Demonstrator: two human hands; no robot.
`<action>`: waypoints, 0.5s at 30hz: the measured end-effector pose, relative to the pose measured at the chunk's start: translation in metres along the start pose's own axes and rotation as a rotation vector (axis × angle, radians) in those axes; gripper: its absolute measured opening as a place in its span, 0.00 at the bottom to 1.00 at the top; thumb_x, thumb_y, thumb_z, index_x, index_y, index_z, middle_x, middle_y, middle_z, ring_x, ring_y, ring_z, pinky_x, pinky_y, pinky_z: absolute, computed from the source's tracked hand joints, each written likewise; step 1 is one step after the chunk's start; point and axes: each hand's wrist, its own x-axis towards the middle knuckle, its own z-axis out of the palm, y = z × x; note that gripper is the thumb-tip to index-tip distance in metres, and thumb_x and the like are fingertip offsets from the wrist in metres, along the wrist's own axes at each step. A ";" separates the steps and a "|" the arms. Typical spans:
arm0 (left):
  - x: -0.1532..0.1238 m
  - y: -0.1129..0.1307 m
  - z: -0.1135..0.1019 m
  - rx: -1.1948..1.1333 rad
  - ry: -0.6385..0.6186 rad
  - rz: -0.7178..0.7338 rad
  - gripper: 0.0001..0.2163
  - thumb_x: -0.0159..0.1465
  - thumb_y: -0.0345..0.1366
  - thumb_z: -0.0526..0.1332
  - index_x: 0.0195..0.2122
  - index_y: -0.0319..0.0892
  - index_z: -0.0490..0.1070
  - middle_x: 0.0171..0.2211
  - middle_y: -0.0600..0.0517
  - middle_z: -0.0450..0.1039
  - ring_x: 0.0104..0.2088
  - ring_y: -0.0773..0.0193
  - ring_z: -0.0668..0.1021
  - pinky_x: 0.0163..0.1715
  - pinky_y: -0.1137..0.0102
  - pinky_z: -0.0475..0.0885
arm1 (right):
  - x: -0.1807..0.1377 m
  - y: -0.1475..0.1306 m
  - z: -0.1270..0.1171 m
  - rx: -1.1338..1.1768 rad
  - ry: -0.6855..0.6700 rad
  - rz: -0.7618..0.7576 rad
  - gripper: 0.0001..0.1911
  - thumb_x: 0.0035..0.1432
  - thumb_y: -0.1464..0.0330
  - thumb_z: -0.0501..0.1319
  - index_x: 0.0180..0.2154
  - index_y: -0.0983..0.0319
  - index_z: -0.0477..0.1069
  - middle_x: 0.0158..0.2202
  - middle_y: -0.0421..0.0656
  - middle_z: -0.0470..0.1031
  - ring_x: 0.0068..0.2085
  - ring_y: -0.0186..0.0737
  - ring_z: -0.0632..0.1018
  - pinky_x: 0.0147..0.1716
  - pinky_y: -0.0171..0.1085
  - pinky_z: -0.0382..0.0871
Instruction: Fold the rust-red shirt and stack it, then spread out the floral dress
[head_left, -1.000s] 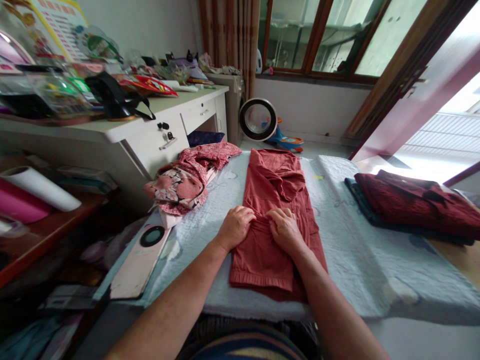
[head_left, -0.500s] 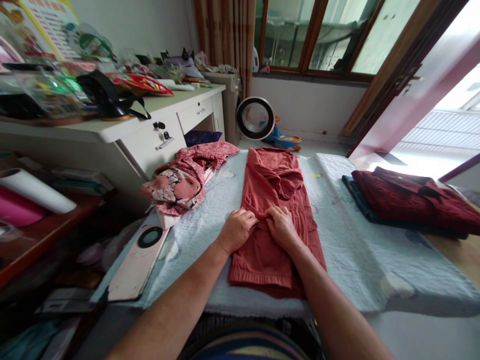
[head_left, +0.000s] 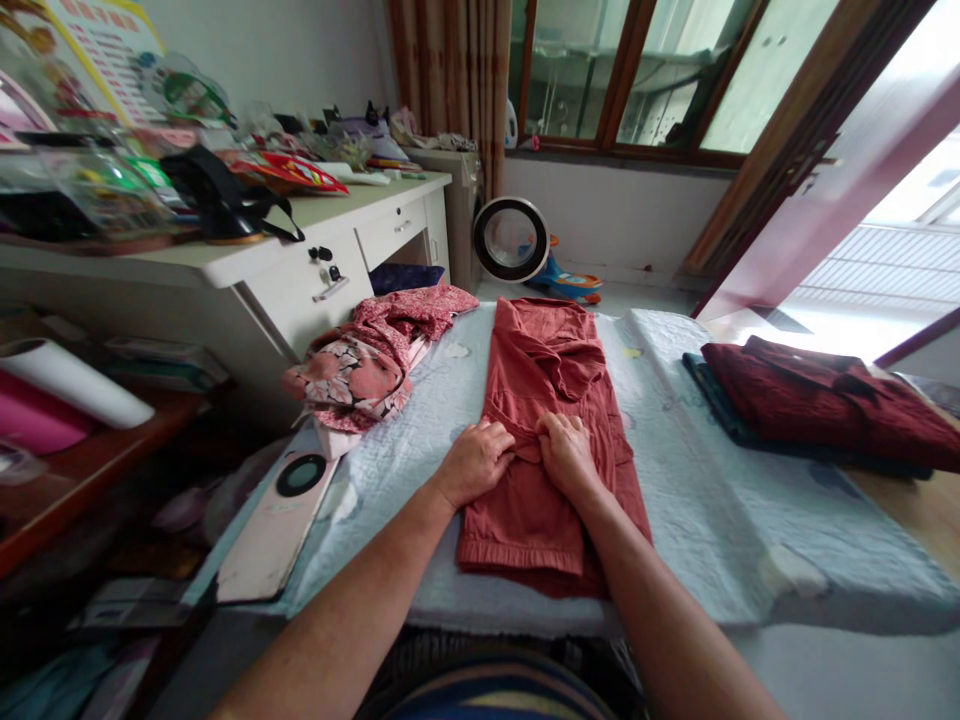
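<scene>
Rust-red trousers (head_left: 525, 510) lie lengthwise in front of me, folded into a long strip with a gathered hem at the near end. Creased, bunched cloth shows across their far half. My left hand (head_left: 480, 462) pinches a fold at the middle of the strip, near its left edge. Close beside it, my right hand (head_left: 568, 455) has its fingers curled on the same fold, thumb side inward. A small ridge of cloth stands up between the two hands. The fingertips are partly hidden in the fabric.
A pale blue quilted cover (head_left: 690, 480) lies under the trousers. Folded dark red clothes (head_left: 832, 400) are stacked at right. A crumpled floral garment (head_left: 360, 375) and a white board with a round hole (head_left: 274, 530) lie at left. A cluttered desk (head_left: 330, 215) stands behind them.
My right hand has shifted slightly right and away from my left hand, along the fold. My left hand and the trousers are nearly unmoved.
</scene>
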 end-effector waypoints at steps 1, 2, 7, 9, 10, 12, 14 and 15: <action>0.000 -0.001 0.002 -0.017 0.008 -0.006 0.07 0.69 0.36 0.56 0.36 0.43 0.73 0.37 0.51 0.73 0.41 0.60 0.74 0.45 0.65 0.69 | 0.000 -0.001 -0.001 -0.014 -0.004 0.001 0.09 0.60 0.74 0.54 0.35 0.59 0.71 0.37 0.44 0.74 0.40 0.44 0.68 0.41 0.40 0.58; 0.001 -0.002 0.003 -0.033 0.017 -0.013 0.09 0.70 0.37 0.54 0.36 0.43 0.73 0.36 0.51 0.73 0.40 0.60 0.74 0.45 0.66 0.69 | -0.001 -0.002 -0.002 -0.027 -0.002 0.000 0.09 0.60 0.74 0.54 0.35 0.59 0.72 0.38 0.44 0.74 0.41 0.45 0.68 0.42 0.41 0.59; 0.004 -0.007 0.011 -0.085 0.068 -0.068 0.10 0.70 0.34 0.51 0.40 0.43 0.73 0.38 0.51 0.73 0.41 0.61 0.74 0.45 0.67 0.69 | -0.003 -0.008 -0.009 0.096 0.097 -0.160 0.12 0.58 0.77 0.54 0.39 0.60 0.73 0.43 0.45 0.73 0.46 0.45 0.68 0.48 0.42 0.61; 0.004 -0.007 0.013 -0.102 0.071 -0.068 0.08 0.69 0.33 0.54 0.42 0.43 0.72 0.41 0.50 0.73 0.43 0.60 0.74 0.46 0.67 0.69 | -0.004 -0.010 -0.009 0.233 0.109 -0.266 0.14 0.58 0.80 0.53 0.39 0.61 0.73 0.43 0.45 0.73 0.46 0.42 0.70 0.49 0.40 0.63; 0.004 -0.007 0.013 -0.105 0.068 -0.064 0.08 0.68 0.33 0.54 0.43 0.43 0.72 0.41 0.50 0.73 0.44 0.60 0.74 0.47 0.66 0.69 | -0.004 -0.011 -0.008 0.286 0.097 -0.304 0.15 0.58 0.80 0.52 0.39 0.61 0.73 0.42 0.45 0.73 0.45 0.41 0.71 0.48 0.39 0.64; 0.004 -0.007 0.012 -0.105 0.065 -0.068 0.08 0.67 0.33 0.55 0.43 0.43 0.72 0.42 0.49 0.73 0.44 0.59 0.74 0.48 0.65 0.69 | -0.004 -0.011 -0.005 0.337 0.042 -0.346 0.15 0.59 0.81 0.51 0.38 0.61 0.73 0.39 0.45 0.74 0.43 0.40 0.72 0.46 0.37 0.66; 0.005 -0.006 0.011 -0.097 0.066 -0.089 0.08 0.67 0.33 0.56 0.43 0.43 0.73 0.42 0.50 0.73 0.44 0.59 0.73 0.47 0.65 0.69 | -0.005 -0.010 -0.002 0.326 -0.020 -0.375 0.16 0.59 0.81 0.51 0.38 0.61 0.74 0.38 0.44 0.75 0.41 0.40 0.72 0.45 0.37 0.67; 0.005 -0.005 0.010 -0.091 0.066 -0.104 0.07 0.66 0.33 0.56 0.42 0.44 0.73 0.41 0.50 0.73 0.44 0.59 0.73 0.47 0.65 0.69 | -0.005 -0.009 0.000 0.309 -0.048 -0.390 0.18 0.59 0.81 0.50 0.39 0.61 0.75 0.37 0.44 0.75 0.41 0.40 0.72 0.45 0.37 0.67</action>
